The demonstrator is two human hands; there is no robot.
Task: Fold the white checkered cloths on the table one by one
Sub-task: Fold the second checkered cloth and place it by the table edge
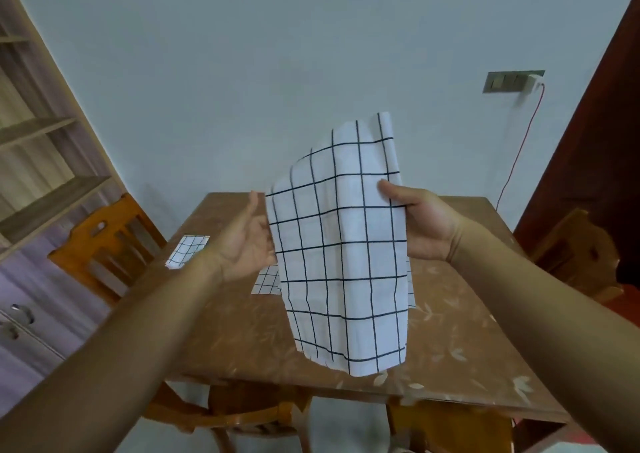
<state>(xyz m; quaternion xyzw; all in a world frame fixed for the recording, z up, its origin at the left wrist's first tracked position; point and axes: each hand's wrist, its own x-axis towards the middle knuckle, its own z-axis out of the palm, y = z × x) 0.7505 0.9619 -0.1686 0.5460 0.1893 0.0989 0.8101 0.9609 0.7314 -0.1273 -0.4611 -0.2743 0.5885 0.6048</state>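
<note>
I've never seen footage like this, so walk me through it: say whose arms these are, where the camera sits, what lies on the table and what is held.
There is no machine: a person wears one wide-angle camera on the head, looking forward and down, so both arms are their own. The right hand holds a white checkered cloth up above the brown table, thumb on its front. The left hand is open at that cloth's left edge. On the table lie a small checkered cloth at the left and a third cloth, partly hidden behind the raised one.
</note>
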